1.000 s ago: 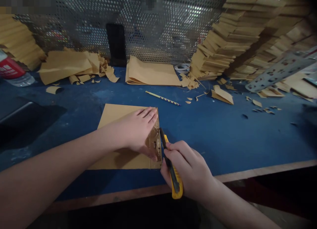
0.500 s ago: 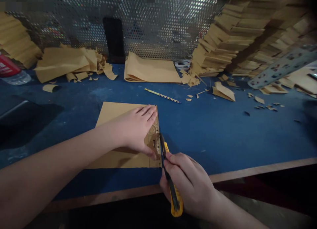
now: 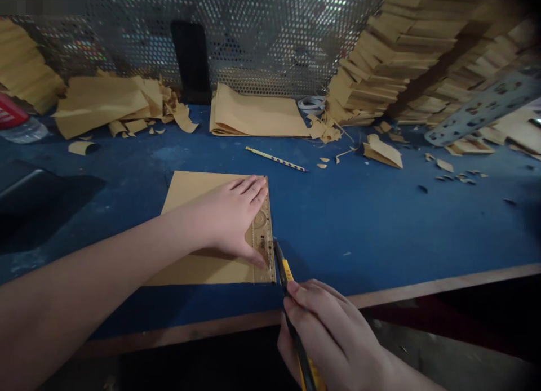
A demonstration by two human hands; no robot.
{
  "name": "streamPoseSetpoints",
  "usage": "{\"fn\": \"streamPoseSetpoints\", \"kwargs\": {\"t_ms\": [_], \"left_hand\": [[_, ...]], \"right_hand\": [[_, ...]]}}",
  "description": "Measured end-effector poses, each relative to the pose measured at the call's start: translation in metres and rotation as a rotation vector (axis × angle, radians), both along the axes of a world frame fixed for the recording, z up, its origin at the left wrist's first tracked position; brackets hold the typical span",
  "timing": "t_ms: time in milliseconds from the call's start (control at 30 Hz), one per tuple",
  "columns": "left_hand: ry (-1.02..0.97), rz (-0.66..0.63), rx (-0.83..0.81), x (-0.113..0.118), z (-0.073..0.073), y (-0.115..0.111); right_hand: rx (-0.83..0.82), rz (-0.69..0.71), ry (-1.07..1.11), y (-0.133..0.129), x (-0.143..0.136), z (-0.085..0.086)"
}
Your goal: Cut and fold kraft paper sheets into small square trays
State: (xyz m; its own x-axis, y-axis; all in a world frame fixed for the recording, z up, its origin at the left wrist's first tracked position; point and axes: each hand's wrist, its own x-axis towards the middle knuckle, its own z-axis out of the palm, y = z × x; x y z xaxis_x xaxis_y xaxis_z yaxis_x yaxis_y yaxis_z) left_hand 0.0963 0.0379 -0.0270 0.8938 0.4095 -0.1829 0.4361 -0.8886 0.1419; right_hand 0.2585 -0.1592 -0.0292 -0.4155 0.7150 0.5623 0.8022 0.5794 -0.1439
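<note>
My left hand (image 3: pixel 237 213) lies flat with its fingers spread, pressing a clear plastic ruler (image 3: pixel 262 225) onto a sheet of brown paper (image 3: pixel 203 270). The ruler lies along the sheet's right edge, partly covered by my fingers and thumb. In my right hand (image 3: pixel 333 326) is a yellow and black utility knife (image 3: pixel 287 270), gripped between thumb and fingers. Its tip points away from me, close beside the ruler's right edge; whether the blade touches anything I cannot tell. The lower end of the knife runs out of view at the bottom.
A patterned pencil (image 3: pixel 276 159) lies beyond the sheet on the blue table (image 3: pixel 380 222). Behind it are folded brown paper (image 3: pixel 257 115), a dark phone (image 3: pixel 192 61) and paper scraps (image 3: pixel 110 103). Stacked folded paper (image 3: pixel 401 47) rises at right; a bottle (image 3: pixel 21 126) is at left.
My right hand has drawn the knife toward me along the ruler's edge. My left hand stays pressed on the ruler. The whole view has shifted slightly.
</note>
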Motion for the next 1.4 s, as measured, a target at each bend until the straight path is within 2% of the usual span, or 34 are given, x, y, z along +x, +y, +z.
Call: {"fn": "streamPoseSetpoints", "kwargs": {"t_ms": [167,267,467,567,767,933,1067,1133,1267,1333,1400], "left_hand": [[0.008,-0.005,0.001,0.0,0.0,0.0],[-0.01,-0.011,0.006,-0.001,-0.002,0.0],[-0.064,-0.052,0.01,-0.015,-0.008,0.007],[-0.083,-0.046,0.018,-0.023,-0.008,0.012],[-0.151,-0.038,0.053,-0.026,-0.005,0.014],[-0.212,-0.045,0.107,-0.023,0.004,0.007],[-0.255,-0.076,0.14,-0.021,0.005,0.004],[-0.248,0.025,0.133,-0.021,0.003,0.007],[-0.225,0.346,0.131,-0.023,0.0,0.017],[-0.229,0.417,0.146,-0.024,0.0,0.02],[-0.233,0.422,0.167,-0.023,0.001,0.02]], "right_hand": [[-0.062,-0.034,-0.056,-0.009,-0.002,0.009],[-0.075,-0.002,-0.11,-0.013,0.002,0.012],[0.058,-0.095,-0.021,-0.014,0.016,0.008],[0.101,-0.107,-0.021,-0.005,0.028,0.007],[0.003,-0.135,-0.041,0.029,0.053,0.004],[-0.084,-0.141,0.022,0.051,0.062,0.002],[-0.147,-0.225,0.051,0.064,0.069,-0.002],[-0.193,-0.279,0.064,0.069,0.075,-0.004],[-0.328,-0.292,0.067,0.079,0.093,-0.005],[-0.367,-0.281,0.031,0.083,0.101,-0.003],[-0.37,-0.275,-0.005,0.088,0.107,0.003]]}}
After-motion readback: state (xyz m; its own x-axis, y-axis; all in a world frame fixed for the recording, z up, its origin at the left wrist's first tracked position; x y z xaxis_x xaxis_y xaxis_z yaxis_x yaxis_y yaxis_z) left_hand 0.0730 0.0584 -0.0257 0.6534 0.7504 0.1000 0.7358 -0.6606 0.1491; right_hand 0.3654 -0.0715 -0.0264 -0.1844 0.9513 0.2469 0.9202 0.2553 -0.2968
